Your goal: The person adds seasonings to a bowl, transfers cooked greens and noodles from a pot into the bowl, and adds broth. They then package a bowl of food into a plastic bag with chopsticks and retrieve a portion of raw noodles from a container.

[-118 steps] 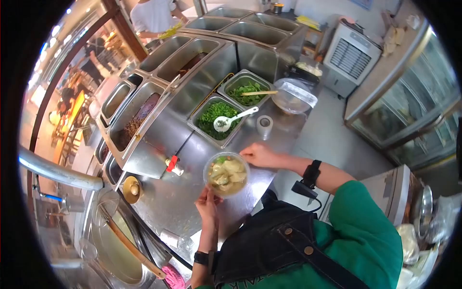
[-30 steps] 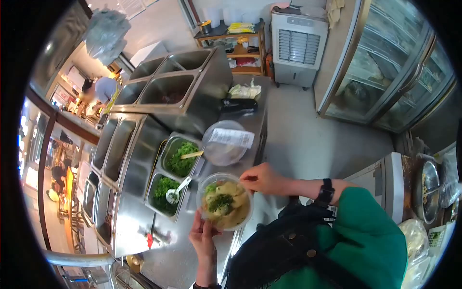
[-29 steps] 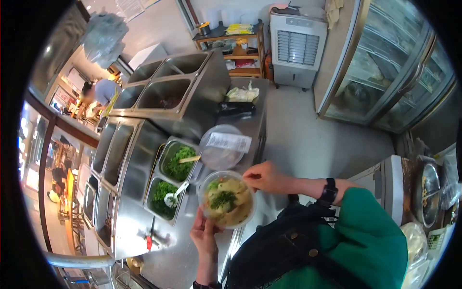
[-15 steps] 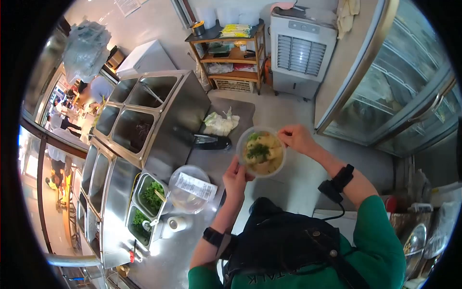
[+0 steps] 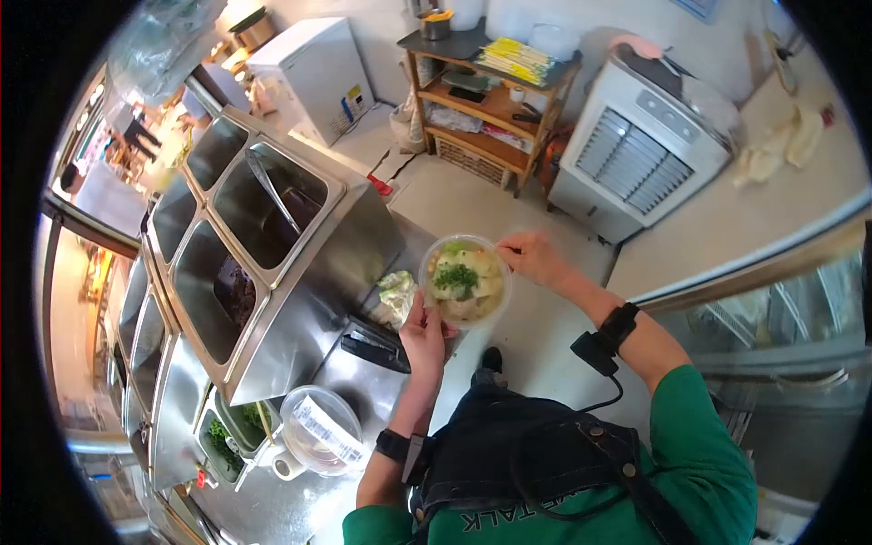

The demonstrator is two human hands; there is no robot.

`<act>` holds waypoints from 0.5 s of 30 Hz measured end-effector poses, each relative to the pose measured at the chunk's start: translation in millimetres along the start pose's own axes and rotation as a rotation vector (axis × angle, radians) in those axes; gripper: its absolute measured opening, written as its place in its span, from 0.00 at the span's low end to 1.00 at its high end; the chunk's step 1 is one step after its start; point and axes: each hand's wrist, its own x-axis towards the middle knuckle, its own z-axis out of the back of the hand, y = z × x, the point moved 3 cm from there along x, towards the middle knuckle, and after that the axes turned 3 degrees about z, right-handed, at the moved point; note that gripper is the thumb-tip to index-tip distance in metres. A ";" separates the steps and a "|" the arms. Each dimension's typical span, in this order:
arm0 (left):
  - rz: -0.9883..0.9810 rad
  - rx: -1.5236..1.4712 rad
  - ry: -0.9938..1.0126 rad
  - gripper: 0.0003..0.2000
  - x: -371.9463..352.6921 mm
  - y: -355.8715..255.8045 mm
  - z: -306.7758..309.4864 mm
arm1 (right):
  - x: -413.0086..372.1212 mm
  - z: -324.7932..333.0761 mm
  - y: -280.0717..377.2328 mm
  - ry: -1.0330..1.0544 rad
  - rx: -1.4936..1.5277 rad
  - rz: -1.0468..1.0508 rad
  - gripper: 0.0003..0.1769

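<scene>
A round clear plastic bowl (image 5: 489, 304) of pale food in broth, topped with chopped green herbs (image 5: 457, 276), is held up in front of me. My left hand (image 5: 425, 334) grips its lower left side, thumb against the wall and fingers partly hidden beneath. On the upper right, my right hand (image 5: 534, 258) pinches the rim. Just left of the bowl, a crumpled whitish-green cloth or bag (image 5: 394, 300) lies on the steel counter (image 5: 327, 504). Below it is a black object (image 5: 374, 345) whose kind I cannot make out.
A clear lidded container with a printed label (image 5: 322, 431) stands by a paper roll (image 5: 287, 465) and trays of chopped greens (image 5: 221, 447). Deep steel bins (image 5: 272, 195) rise at the left. Beyond are a wooden shelf (image 5: 490, 104), an air cooler (image 5: 640, 145) and a glass-door fridge (image 5: 772, 327).
My view has turned, and the surroundings shift and tilt in it. Both hands still hold the bowl, which sits slightly further left in view and nearer the crumpled item.
</scene>
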 end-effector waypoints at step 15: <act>-0.009 -0.102 -0.525 0.21 12.4 -10.6 -35.6 | 124.8 -31.1 -18.1 0.510 0.182 0.271 0.08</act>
